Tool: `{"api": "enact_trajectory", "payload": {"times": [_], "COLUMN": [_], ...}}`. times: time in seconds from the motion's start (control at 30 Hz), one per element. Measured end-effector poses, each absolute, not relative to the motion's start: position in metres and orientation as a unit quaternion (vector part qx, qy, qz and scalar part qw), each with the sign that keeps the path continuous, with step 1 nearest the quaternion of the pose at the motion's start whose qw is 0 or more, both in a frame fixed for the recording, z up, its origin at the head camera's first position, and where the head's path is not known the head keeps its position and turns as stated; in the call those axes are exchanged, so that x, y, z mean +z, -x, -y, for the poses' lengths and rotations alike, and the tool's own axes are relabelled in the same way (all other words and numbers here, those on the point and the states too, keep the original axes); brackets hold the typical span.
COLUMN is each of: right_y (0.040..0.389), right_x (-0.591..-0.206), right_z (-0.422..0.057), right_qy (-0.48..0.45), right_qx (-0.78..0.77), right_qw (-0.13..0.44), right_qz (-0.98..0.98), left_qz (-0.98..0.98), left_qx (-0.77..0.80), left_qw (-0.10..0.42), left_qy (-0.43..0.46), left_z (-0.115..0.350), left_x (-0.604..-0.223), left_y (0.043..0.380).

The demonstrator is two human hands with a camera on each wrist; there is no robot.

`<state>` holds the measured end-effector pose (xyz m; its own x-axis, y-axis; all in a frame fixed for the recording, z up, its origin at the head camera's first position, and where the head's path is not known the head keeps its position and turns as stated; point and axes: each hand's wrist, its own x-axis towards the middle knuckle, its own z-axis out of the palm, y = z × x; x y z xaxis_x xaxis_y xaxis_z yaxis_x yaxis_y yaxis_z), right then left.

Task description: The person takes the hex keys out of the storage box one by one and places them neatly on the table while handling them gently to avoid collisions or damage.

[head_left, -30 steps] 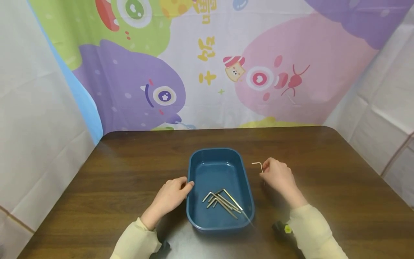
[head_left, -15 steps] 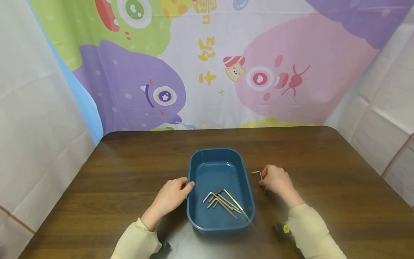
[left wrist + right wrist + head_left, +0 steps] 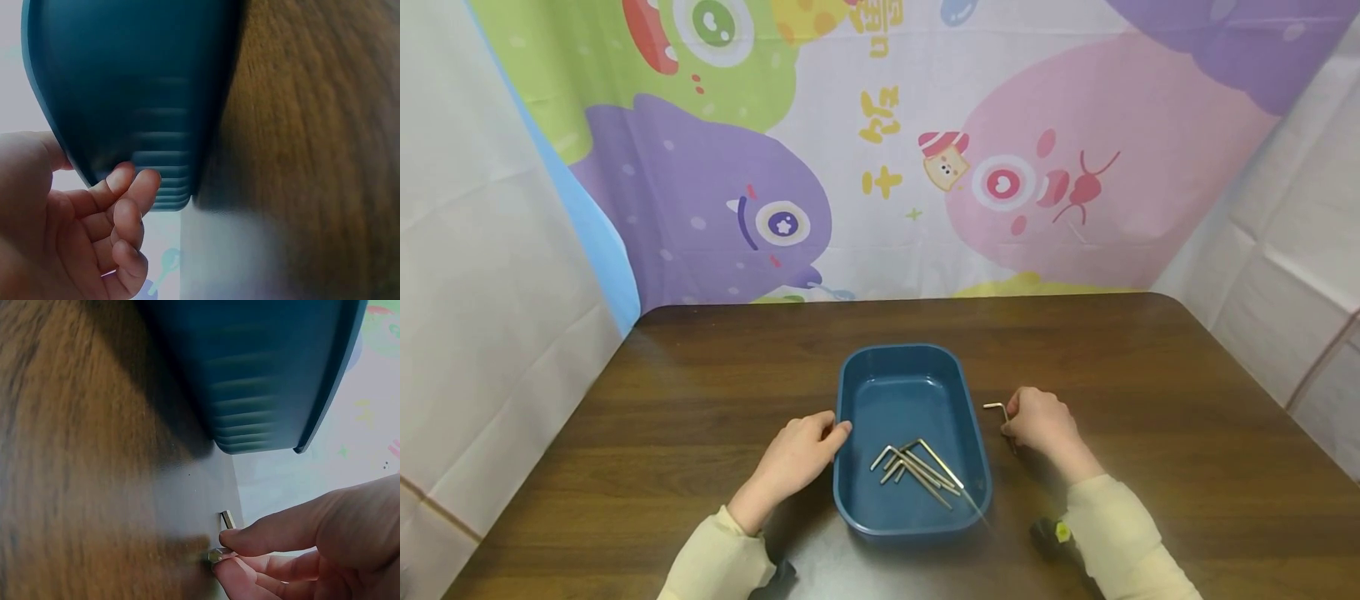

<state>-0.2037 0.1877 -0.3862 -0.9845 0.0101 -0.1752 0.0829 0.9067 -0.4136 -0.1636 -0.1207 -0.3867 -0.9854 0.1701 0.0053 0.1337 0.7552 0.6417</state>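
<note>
The right hand point(image 3: 1042, 421) pinches a brassy, L-shaped metal rod point(image 3: 1002, 407) between thumb and fingertips. The rod's bend and short arm stick out past the fingers on the side facing the tray; the longer arm runs down beside the fingertips, partly hidden by them. Whether its lower end touches the table, I cannot tell.

The left hand point(image 3: 797, 454) grips the rim of a dark-blue, rounded rectangular tray point(image 3: 898, 408), thumb over the edge and fingers loosely curled at the outer wall. The held rod is outside this tray, near its right wall but apart from it. Inside, several similar L-shaped metal rods point(image 3: 919, 475) lie crossed in a pile toward the near end.

Beneath is a brown wood-grain table point(image 3: 700, 400); behind it hangs a cartoon-printed cloth point(image 3: 887, 242).
</note>
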Motion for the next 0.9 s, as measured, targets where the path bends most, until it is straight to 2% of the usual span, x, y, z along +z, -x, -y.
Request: {"api": "enact_trajectory", "payload": {"times": [0.9], "right_y": [0.1993], "right_x": [-0.3831], "right_z": [-0.1846], "right_qy": [-0.036], "right_qx": [-0.189], "right_qw": [0.086], "right_qz": [-0.978], "left_qz": [-0.937], "left_qx": [0.337], "left_qw": [0.025], "left_qy": [-0.085], "left_z": [0.1221], "left_x": [-0.3885], "left_y": [0.1631]}}
